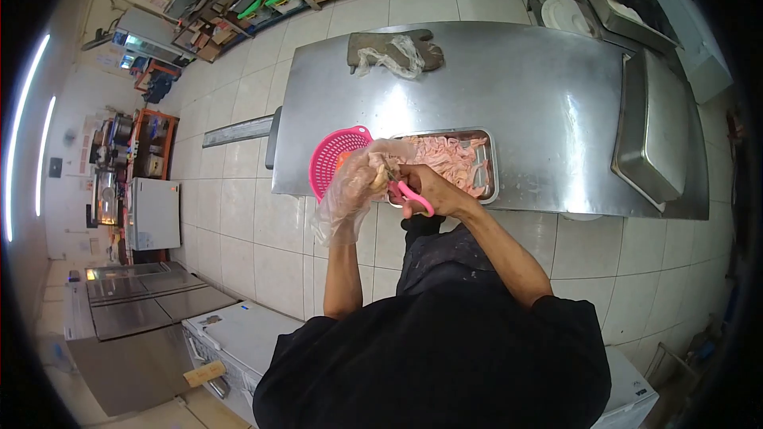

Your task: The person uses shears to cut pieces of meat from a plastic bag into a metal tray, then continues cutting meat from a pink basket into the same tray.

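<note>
My left hand [347, 187], in a clear plastic glove, is closed on a pale piece of raw chicken [382, 170]. My right hand [435, 191], bare, grips pink-handled scissors [417, 200], whose blades meet the chicken piece; how far they cut into it is hidden. Just beyond both hands lies a metal tray [493, 167] with many pale pink raw chicken pieces [453, 157], perhaps feet. A pink perforated basket [324, 160] stands at the left, partly behind my gloved hand, with something orange-red inside.
A steel table [540, 103] carries all this. An oven mitt [373, 46] with crumpled clear plastic [401, 59] on it lies near the far edge. A large metal pan [653, 131] sits at the right end. Chest freezers [238, 330] stand behind me.
</note>
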### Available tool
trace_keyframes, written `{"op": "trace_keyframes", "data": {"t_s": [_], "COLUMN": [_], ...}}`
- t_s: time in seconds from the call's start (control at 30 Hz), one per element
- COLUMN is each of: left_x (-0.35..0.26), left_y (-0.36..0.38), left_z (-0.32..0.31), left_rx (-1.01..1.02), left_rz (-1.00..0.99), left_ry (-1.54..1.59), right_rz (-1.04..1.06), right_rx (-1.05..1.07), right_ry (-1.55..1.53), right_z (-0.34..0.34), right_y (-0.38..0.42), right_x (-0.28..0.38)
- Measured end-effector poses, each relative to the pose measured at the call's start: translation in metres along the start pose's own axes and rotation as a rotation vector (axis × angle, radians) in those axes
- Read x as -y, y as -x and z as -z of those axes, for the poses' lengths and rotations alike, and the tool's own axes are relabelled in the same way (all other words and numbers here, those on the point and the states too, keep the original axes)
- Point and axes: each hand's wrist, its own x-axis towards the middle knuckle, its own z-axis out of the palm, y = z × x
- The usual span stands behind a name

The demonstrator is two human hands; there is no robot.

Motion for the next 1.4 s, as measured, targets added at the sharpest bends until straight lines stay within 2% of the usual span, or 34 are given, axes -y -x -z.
{"op": "trace_keyframes", "data": {"t_s": [0.03,0.07,0.1,0.2,0.23,0.3,0.37,0.43,0.53,0.63,0.73,0.83,0.9,0.93,0.97,1.0,1.07,1.1,1.17,1.27,1.33,1.37,1.4], "left_x": [0.011,0.019,0.013,0.023,0.034,0.055,0.067,0.051,0.043,0.058,0.068,0.068,0.094,0.117,0.137,0.156,0.138,0.149,0.189,0.215,0.175,0.153,0.134], "left_y": [0.001,0.001,-0.002,0.006,0.002,-0.006,-0.006,-0.009,-0.011,-0.009,-0.01,-0.015,-0.009,-0.006,-0.004,-0.002,-0.027,-0.037,-0.051,-0.057,-0.055,-0.054,-0.056], "left_z": [0.003,0.008,0.006,-0.021,-0.014,-0.011,-0.011,-0.02,-0.017,-0.018,-0.024,-0.022,-0.036,-0.043,-0.049,-0.054,-0.082,-0.086,-0.084,-0.076,-0.079,-0.08,-0.083], "left_rx": [-0.044,0.08,-0.023,-0.29,-0.304,-0.256,-0.244,-0.268,-0.168,-0.173,-0.23,-0.078,-0.075,-0.069,-0.008,0.005,0.124,0.143,0.126,0.002,-0.078,-0.056,-0.027], "left_rz": [-0.008,-0.371,-0.821,-0.64,-0.703,-0.339,-0.22,-0.355,-0.381,-0.377,-0.457,-0.498,-0.551,-0.582,-0.344,-0.108,-0.003,0.039,0.115,0.178,0.199,0.234,0.244], "left_ry": [-0.305,-0.878,-1.415,-1.402,-1.413,-1.137,-0.95,-0.86,-0.865,-0.793,-0.875,-1.07,-0.959,-0.906,-0.731,-0.562,-0.96,-0.953,-0.623,0.051,0.267,0.39,0.365], "right_rz": [-0.024,-0.046,0.003,-0.014,-0.009,-0.002,0.044,0.074,0.031,0.024,0.086,0.061,0.454,0.511,0.445,0.48,0.388,0.355,0.297,0.006,-0.223,-0.259,-0.293], "right_rx": [-0.011,-0.022,-0.09,-0.188,-0.214,-0.266,-0.292,-0.316,-0.308,-0.32,-0.304,-0.532,-0.59,-0.567,-0.644,-0.737,-0.7,-0.698,-0.689,-0.794,-0.81,-0.744,-0.679], "right_ry": [0.022,0.045,-0.112,-0.172,-0.126,-0.034,-0.149,-0.25,-0.257,-0.055,-0.159,-0.316,-0.427,-0.244,-0.149,-0.04,0.168,0.154,0.129,0.076,0.048,0.098,0.148], "right_z": [0.001,0.0,-0.008,-0.005,-0.005,-0.006,-0.008,-0.013,-0.006,-0.002,-0.002,-0.011,0.035,0.058,0.081,0.085,0.105,0.109,0.113,0.111,0.09,0.084,0.079], "right_y": [0.002,0.004,0.004,0.004,0.006,0.009,0.008,0.008,0.011,0.014,0.016,0.022,0.024,0.032,0.043,0.058,0.082,0.093,0.114,0.147,0.158,0.162,0.166], "right_x": [0.002,0.004,0.007,-0.008,-0.011,-0.016,-0.017,-0.01,-0.024,-0.03,-0.018,-0.008,-0.022,-0.005,0.009,0.024,0.042,0.04,0.027,-0.023,-0.044,-0.062,-0.081]}}
